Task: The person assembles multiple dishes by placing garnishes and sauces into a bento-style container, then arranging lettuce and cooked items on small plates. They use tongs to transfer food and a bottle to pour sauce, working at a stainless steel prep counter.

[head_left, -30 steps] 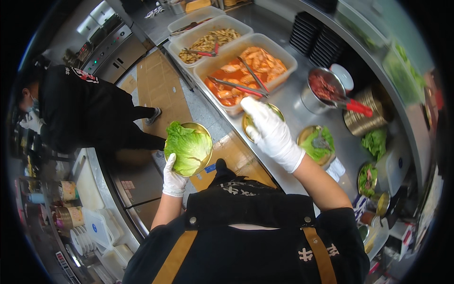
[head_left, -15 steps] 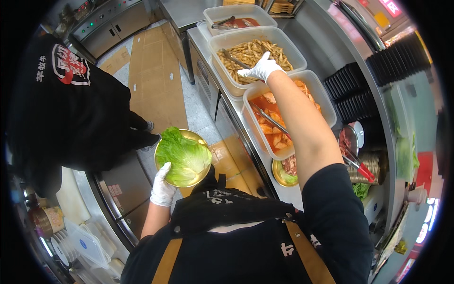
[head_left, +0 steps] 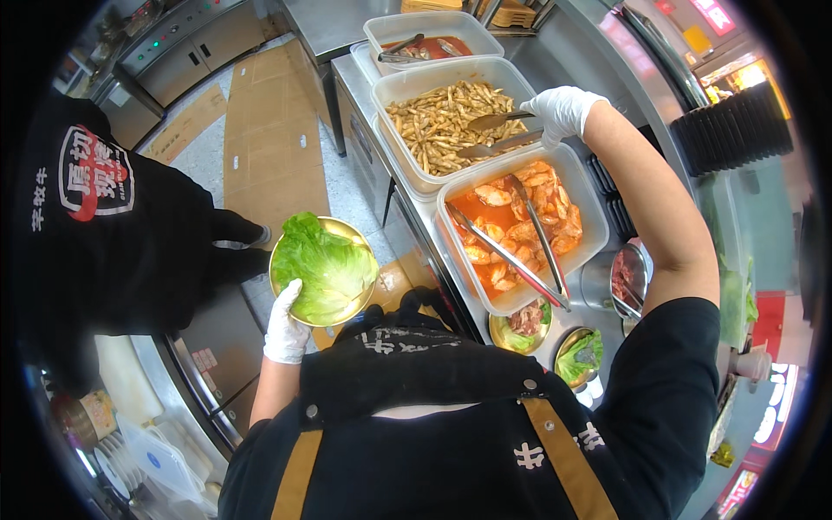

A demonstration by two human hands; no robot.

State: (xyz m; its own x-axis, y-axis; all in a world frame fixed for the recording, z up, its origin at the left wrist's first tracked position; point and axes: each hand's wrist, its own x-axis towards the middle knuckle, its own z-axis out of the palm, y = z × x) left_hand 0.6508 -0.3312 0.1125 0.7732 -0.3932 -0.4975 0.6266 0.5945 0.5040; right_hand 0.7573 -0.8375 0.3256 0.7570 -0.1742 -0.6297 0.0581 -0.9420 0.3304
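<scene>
My left hand [head_left: 288, 325], in a white glove, grips the edge of a gold-coloured bowl [head_left: 371, 290]. Large green lettuce leaves [head_left: 325, 269] line that bowl. Reaching out to the far right, my gloved right hand [head_left: 562, 113] is closed round the handle end of metal tongs [head_left: 496, 120]. The jaws are spread apart over slender brown food pieces [head_left: 429, 117] in a translucent plastic tub [head_left: 425, 180]. In the nearer tub [head_left: 490, 299], meat pieces in red sauce [head_left: 494, 195] have a second pair of tongs [head_left: 507, 251] resting across them.
A third tub [head_left: 373, 39] with red liquid stands farthest away. Near me on the counter are a bowl of lettuce and meat [head_left: 524, 325], a lettuce bowl [head_left: 579, 355] and a metal pot of meat [head_left: 628, 273]. Someone in black [head_left: 156, 225] stands at left. Black trays [head_left: 732, 121] are stacked right.
My right hand has shifted right from over the brown food and now holds the tongs, which have swung round with it. My left hand and bowl have moved slightly left and away from me.
</scene>
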